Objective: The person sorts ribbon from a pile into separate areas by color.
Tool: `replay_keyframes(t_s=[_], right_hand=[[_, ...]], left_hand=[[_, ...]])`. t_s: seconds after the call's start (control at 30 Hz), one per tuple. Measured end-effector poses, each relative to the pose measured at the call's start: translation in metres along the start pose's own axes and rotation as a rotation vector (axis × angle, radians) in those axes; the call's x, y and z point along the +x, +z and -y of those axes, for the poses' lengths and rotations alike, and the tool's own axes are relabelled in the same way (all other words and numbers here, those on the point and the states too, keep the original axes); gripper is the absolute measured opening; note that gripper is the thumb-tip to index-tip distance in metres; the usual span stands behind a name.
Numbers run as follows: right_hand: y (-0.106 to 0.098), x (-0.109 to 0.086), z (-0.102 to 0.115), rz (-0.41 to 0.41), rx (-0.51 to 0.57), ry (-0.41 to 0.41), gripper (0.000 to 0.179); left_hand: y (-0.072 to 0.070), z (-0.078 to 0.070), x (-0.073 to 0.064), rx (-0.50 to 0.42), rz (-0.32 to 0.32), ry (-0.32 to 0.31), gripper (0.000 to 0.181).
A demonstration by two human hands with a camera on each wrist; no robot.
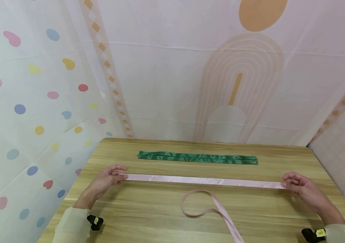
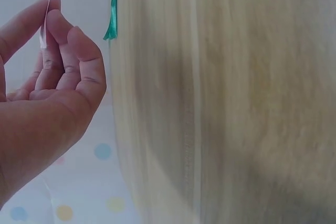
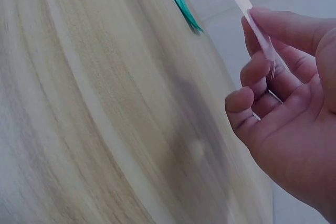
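Note:
A pale pink satin ribbon [image 1: 202,180] is stretched straight across the table between both hands. My left hand [image 1: 106,180] pinches its left end between thumb and fingertips, and in the left wrist view a short tail of ribbon [image 2: 43,38] pokes out below the pinch. On the other side my right hand [image 1: 304,190] pinches the right end; the right wrist view shows loose threads at the ribbon's cut tip [image 3: 269,52]. Behind the stretched length, green ribbon [image 1: 196,158] lies flat in side-by-side strips. Nearer the front, another pink length [image 1: 225,219] lies looped and runs out of view at the bottom.
The wood-grain table [image 1: 148,209] has rounded back corners. Its back edge meets a hanging patterned cloth [image 1: 160,84], and a dotted cloth [image 1: 32,141] hangs along the left. A black wrist device [image 1: 95,222] is strapped at each cuff.

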State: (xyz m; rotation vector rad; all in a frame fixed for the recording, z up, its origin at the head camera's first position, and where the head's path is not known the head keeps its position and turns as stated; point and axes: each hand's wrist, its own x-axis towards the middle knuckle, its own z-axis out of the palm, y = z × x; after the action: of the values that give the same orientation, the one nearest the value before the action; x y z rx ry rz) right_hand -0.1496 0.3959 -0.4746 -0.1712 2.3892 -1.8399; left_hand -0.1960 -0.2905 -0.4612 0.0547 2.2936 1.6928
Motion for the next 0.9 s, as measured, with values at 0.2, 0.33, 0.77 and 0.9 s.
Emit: replay_keyframes(t_s=[0.2,0.33,0.77,0.9], right_hand=[[0.003,0.001,-0.003,-0.071,-0.070,0.025,0.006],[0.006,0.002,-0.006,-0.090,-0.080,0.019,0.005],[0.011,0.006,-0.013,-0.142,-0.129,0.071,0.004],[0.011,0.006,-0.015,-0.147,-0.134,0.095,0.003]], left_hand=[[-0.001,0.003,0.002,0.003,-0.013,-0.007,0.047],[0.000,0.005,0.004,0.002,-0.028,-0.019,0.046],[0.004,0.011,0.011,0.023,-0.083,-0.059,0.043],[0.005,0.013,0.013,0.012,-0.081,-0.060,0.043]])
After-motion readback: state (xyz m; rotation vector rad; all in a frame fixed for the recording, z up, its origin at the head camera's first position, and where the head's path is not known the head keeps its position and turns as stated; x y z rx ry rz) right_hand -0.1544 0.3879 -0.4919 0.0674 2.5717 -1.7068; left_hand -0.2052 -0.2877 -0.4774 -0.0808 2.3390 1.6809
